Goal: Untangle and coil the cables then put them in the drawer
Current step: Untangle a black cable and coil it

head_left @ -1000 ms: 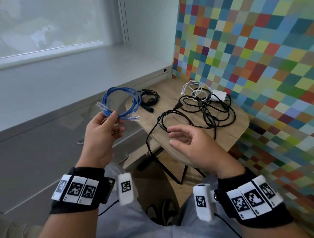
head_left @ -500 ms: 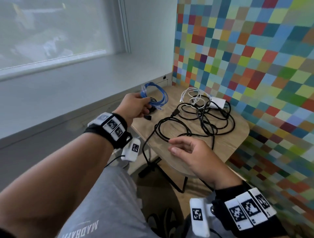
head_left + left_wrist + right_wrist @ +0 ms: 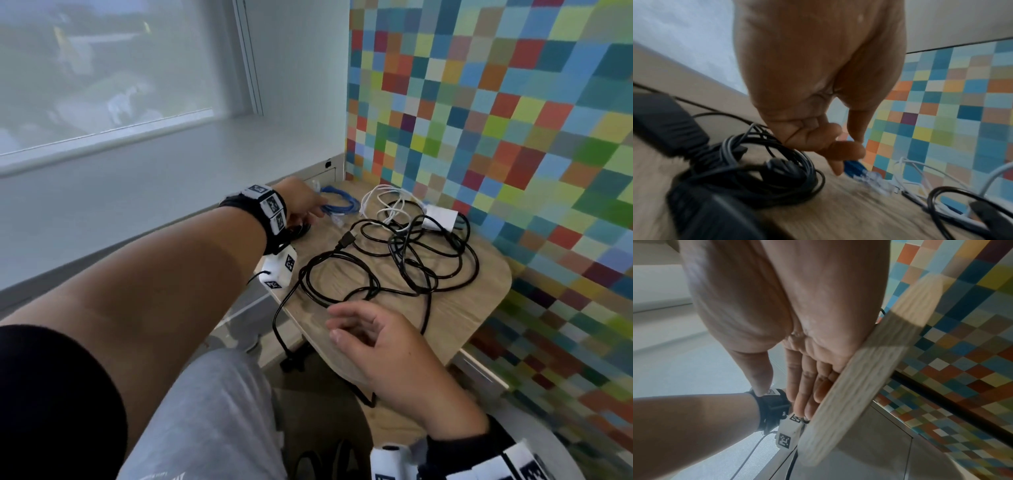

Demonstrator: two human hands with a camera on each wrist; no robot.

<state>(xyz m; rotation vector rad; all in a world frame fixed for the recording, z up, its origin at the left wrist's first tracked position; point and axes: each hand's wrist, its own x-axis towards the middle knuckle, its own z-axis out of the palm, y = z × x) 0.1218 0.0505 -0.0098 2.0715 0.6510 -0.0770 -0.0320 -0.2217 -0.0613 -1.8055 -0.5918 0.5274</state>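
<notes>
— At the far left corner of the tabletop (image 3: 479, 308), the left hand (image 3: 301, 202) fingers (image 3: 840, 152) curl at the blue cable (image 3: 337, 205); pinching or not, I cannot tell.
— Set the coil flat, apart from the black cables (image 3: 411, 260). The right hand (image 3: 383, 342) is relaxed, empty.

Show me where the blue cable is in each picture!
Head: blue cable at the table's far left corner, by the left hand.
Left wrist: lower centre, under the fingertips.
Right wrist: not in it.
Shared landmark: the checked wall.
</notes>
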